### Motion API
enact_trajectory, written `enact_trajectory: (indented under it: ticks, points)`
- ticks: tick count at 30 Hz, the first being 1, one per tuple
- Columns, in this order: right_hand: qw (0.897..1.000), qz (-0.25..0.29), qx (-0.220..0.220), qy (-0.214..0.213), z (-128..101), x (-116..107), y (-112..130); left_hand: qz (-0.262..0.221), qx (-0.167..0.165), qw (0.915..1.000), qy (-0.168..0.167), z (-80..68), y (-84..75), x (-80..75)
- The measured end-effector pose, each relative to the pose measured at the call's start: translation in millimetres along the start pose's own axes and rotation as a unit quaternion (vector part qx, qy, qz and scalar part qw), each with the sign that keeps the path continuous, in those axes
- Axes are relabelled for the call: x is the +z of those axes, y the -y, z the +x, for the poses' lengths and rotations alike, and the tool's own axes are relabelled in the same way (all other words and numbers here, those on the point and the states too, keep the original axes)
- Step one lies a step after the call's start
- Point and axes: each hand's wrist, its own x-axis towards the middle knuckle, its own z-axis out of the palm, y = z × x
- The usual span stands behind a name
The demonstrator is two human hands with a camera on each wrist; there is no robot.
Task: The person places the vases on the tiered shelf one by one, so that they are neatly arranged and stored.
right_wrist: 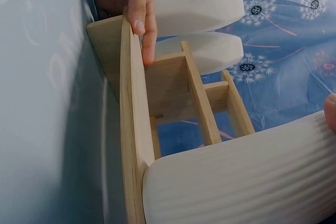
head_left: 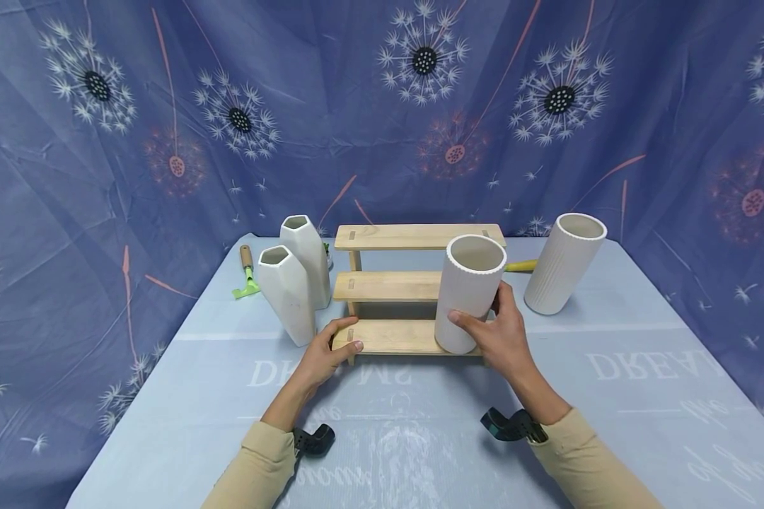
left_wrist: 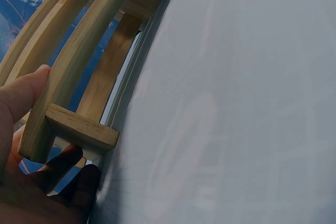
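Observation:
A three-tier wooden shelf (head_left: 395,286) stands on the table. My right hand (head_left: 503,332) grips a tall white ribbed vase (head_left: 467,297) low on its side, thumb in front and fingers round the right. The vase is upright on the right part of the lowest tier, and in the right wrist view its base (right_wrist: 157,192) meets that board. At the left end of the lowest tier, my left hand (head_left: 325,353) holds the board. Its thumb (left_wrist: 31,90) presses the front edge in the left wrist view, with other fingers curled below the end.
Two white faceted vases (head_left: 289,293) stand left of the shelf, close to my left hand. Another ribbed white vase (head_left: 563,265) stands at the right. A green tool with a brown handle (head_left: 247,272) lies at the back left. A yellow handle (head_left: 521,266) shows behind the shelf.

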Motion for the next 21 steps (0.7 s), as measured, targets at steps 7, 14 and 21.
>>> enact_trajectory:
  ticks: [7,14,21]
  points:
    - [1.0,0.001,-0.013,0.001,0.6,0.4,-2.5,-0.008,-0.029,0.9993,0.02,-10.6,-25.7,-2.8]
    - [1.0,-0.006,-0.008,0.007,1.5,0.5,-2.3,-0.007,-0.035,0.9991,0.021,-12.6,-31.1,-3.2]
    - [1.0,-0.024,0.001,0.014,1.9,-0.6,-1.1,-0.008,-0.034,0.9992,0.02,-13.6,-32.1,-3.1]
